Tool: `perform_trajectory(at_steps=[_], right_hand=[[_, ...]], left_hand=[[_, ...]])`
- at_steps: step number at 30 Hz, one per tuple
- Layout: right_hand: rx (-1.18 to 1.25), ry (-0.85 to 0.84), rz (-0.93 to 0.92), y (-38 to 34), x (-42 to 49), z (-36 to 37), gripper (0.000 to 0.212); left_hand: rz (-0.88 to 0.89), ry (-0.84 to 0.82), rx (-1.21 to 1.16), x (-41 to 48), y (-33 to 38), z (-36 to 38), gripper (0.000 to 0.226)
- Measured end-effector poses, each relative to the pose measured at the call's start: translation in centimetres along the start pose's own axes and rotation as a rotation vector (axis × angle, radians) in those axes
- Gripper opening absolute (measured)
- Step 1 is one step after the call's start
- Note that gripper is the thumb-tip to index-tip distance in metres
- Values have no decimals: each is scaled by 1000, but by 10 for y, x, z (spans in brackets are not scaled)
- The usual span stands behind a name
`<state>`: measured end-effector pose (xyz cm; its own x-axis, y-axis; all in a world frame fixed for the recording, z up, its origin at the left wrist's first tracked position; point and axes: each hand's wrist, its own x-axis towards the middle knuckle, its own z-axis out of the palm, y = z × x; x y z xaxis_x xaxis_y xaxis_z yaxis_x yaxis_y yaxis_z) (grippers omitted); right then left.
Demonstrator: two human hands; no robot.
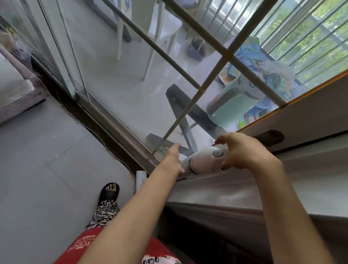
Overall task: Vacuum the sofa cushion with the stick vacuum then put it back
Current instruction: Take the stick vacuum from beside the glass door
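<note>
A white stick vacuum (205, 162) at four o'clock, lying on a grey ledge (237, 190) beside the glass door (115, 70), is gripped by the right hand (243, 152) with curled fingers, while the left hand (172, 161) is laid flat, fingers pressed together, against its nozzle end.

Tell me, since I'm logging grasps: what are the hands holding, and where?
The right hand grips the white vacuum at its rear body. The left hand rests by its front end; grip unclear.

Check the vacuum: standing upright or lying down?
Lying down. The white vacuum body rests on its side along the ledge by the glass door, right hand on it, left hand at its front end.
</note>
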<state>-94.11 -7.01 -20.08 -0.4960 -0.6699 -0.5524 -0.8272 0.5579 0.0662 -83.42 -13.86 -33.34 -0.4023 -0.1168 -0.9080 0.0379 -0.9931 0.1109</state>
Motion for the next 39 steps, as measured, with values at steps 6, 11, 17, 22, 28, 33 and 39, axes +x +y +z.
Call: perform_trajectory(at_steps=[6,11,17,22,28,33,39], right_hand=[[-256,-137,101,-8,19,1,51],[-421,-183,136,-16,33,8,42],[-493,-184,138,-17,44,15,37],[-559,-230,120,-17,47,20,32],[-602,-240,38,-16,45,23,24],[-511,-170,-10,-21,37,21,21],[-456,-77,-78,-40,23,18,25]], left_hand=[[-163,-7,5,22,-8,19,61],[-243,1,77,41,-18,34,37],[-321,81,59,52,-20,40,44],[-359,130,7,65,-27,36,40],[-373,131,-10,70,-36,28,39],[-344,106,-67,63,-32,19,28],[-319,96,-128,40,-20,-5,43]])
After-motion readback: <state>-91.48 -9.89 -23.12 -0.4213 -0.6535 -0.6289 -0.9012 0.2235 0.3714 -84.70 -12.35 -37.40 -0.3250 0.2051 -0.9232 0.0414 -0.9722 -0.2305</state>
